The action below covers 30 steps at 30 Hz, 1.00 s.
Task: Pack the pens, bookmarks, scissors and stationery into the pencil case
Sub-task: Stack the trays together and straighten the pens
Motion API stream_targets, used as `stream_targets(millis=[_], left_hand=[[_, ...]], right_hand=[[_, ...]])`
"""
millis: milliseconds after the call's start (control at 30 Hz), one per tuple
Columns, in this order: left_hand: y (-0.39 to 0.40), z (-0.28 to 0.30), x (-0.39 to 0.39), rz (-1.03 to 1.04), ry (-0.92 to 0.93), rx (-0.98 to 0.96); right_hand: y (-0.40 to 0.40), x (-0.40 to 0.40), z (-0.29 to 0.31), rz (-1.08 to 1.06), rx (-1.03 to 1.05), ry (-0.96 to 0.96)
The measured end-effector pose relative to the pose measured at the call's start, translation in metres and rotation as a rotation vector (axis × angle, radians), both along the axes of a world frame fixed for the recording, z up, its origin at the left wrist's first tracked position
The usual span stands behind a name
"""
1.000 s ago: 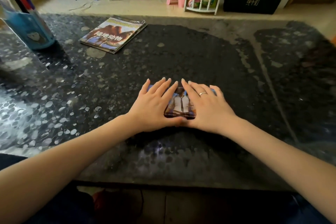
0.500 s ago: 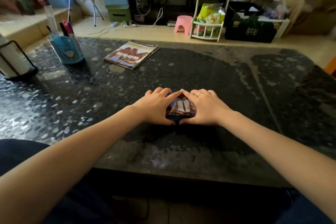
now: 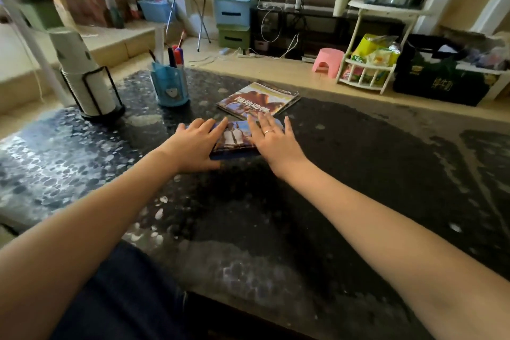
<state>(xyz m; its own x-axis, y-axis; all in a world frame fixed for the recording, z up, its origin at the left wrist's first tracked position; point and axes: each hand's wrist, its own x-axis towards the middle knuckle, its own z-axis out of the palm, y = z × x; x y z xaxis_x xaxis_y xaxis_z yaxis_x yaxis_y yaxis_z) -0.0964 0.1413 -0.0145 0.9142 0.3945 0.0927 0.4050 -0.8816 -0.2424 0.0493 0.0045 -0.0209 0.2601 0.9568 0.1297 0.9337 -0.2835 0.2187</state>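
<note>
Both hands flat on the pencil case, far out on the table.

Left hand [image 3: 193, 146] and right hand [image 3: 269, 141] laid with straight, spread fingers on the two ends of the pencil case [image 3: 234, 136], pressing and gripping nothing; printed lid visible only in the gap between them. Lying closed and flat on the dark table [image 3: 358, 174], just in front of the magazine [image 3: 258, 99] and perhaps touching its near corner. Probably held so from both sides to keep the case steady and to slide it on the smooth top without turning. Pens standing in the blue holder [image 3: 171, 85] to the left, near but apart from the case, beside a stack of paper cups in a wire stand [image 3: 88, 83]. No scissors or bookmarks to be seen. Packing seemingly not begun: lid not yet opened.
</note>
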Motion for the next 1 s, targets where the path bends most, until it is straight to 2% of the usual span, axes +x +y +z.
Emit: stream_targets(millis=[200, 333, 433, 467, 567, 667, 800, 1000], left_hand=[[0.079, -0.015, -0.049, 0.132, 0.037, 0.148], [0.124, -0.033, -0.071, 0.185, 0.02, 0.192], [0.144, -0.037, -0.069, 0.259, 0.036, 0.183], [0.149, -0.036, -0.065, 0.283, 0.032, 0.178], [0.169, -0.034, -0.047, 0.293, -0.022, 0.233], [0.183, -0.034, -0.026, 0.262, 0.009, 0.271], [0.195, -0.042, 0.0, 0.264, 0.021, 0.226], [0.2, -0.047, -0.001, 0.225, -0.198, 0.059]], right_hand=[[0.112, -0.024, -0.018, 0.149, 0.08, 0.049], [0.173, -0.035, -0.028, 0.268, 0.173, 0.019], [0.204, -0.033, -0.029, 0.316, 0.161, 0.076], [0.213, -0.028, -0.029, 0.313, 0.174, 0.089], [0.234, -0.006, -0.026, 0.25, 0.044, 0.187], [0.247, 0.018, -0.03, 0.241, -0.013, 0.28], [0.25, 0.038, -0.033, 0.182, -0.066, 0.277], [0.263, 0.039, -0.025, 0.114, -0.112, 0.43]])
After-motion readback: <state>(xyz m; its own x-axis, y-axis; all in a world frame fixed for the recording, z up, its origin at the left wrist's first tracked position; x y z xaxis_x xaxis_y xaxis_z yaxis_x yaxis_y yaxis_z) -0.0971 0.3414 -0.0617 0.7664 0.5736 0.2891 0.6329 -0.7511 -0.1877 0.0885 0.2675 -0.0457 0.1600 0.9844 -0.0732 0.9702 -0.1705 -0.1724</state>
